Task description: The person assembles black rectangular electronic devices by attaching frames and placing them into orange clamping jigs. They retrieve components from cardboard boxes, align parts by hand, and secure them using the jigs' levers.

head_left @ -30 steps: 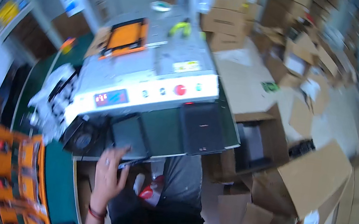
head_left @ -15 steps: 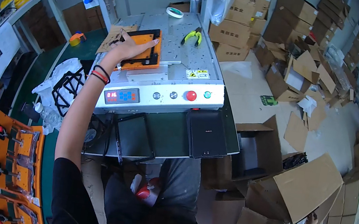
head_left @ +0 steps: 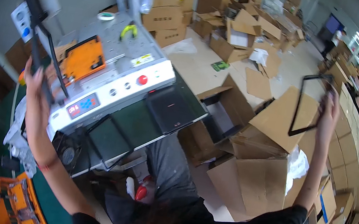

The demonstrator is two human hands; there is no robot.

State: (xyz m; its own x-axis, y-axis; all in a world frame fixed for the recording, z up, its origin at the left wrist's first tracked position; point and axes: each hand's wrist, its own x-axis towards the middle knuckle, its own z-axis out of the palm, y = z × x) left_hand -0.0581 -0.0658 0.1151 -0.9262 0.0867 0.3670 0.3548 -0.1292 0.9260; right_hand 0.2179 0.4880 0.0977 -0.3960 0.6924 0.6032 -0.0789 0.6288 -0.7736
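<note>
My left hand point(head_left: 38, 80) is closed around a black rectangular frame point(head_left: 39, 49), raised and tilted at the left end of the white machine. Behind it, on the machine's grey top, lies an orange fixture point(head_left: 84, 60) with dark fittings. Far to the right, my right hand point(head_left: 329, 112) grips another thin black frame point(head_left: 298, 102) by one side, held up above the open cardboard boxes. This frame's middle is open and the floor shows through it.
The machine's front panel point(head_left: 114, 92) has a display and a red button. Yellow-green pliers point(head_left: 129, 31) and a tape roll point(head_left: 106, 16) lie on top. A flat black device point(head_left: 171, 109) rests on the green table. An open carton point(head_left: 253, 180) stands at right; orange fixtures point(head_left: 17, 199) sit lower left.
The left hand has lifted the black frame off the orange fixture and moved left. The right hand has risen from the carton with another black frame. The view has swung right.
</note>
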